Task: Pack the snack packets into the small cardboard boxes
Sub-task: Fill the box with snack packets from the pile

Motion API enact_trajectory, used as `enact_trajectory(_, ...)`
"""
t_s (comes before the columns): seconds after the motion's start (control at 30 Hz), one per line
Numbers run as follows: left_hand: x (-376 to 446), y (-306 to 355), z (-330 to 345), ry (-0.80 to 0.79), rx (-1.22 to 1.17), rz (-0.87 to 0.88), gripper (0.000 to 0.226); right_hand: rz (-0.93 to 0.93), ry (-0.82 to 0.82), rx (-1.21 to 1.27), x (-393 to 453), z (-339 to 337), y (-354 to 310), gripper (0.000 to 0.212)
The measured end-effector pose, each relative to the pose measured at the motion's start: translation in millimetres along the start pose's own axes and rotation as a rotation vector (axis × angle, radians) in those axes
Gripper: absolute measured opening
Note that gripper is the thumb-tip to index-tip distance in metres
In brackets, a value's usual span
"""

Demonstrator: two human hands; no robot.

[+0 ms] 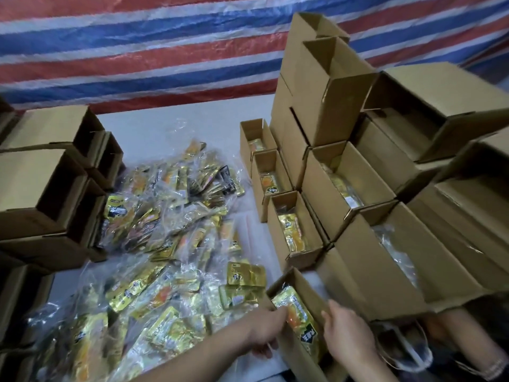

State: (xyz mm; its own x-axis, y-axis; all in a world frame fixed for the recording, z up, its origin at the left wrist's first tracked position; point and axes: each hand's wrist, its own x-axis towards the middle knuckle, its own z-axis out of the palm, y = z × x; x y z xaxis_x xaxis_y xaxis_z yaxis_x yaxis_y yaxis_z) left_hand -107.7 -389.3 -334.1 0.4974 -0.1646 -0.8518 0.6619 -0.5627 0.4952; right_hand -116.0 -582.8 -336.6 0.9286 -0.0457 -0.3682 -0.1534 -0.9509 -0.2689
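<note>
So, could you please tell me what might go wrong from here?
The left hand and right hand grip the nearest box, whose snack packet pokes above the rim and might slip out. The tall box stack behind looks unsteady and could topple if bumped.

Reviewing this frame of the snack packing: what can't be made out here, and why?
- Head view: printed text on the packet in the nearest box is too blurred to read.
- Left hand: fingertips hidden behind the box wall, so its grip is unclear.
- Right hand: motion-blurred at the box's right wall; contact uncertain.
- Side-lying boxes at left: interiors too dark to show contents.
</note>
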Motion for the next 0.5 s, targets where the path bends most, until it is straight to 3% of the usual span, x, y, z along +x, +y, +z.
enact_trajectory(0.13,25,22,19,-0.015,0.028,0.024,0.058,0.111,0.005,-0.003,7,-3,19,0.024)
enact_trajectory(0.23,47,35,27,0.015,0.011,0.046,0.058,0.157,-0.011,-0.007,17,-4,25,0.012)
enact_trajectory(0.5,75,61,28,0.138,-0.020,0.119,0.059,0.242,-0.019,0.035,45,-6,19,0.012)
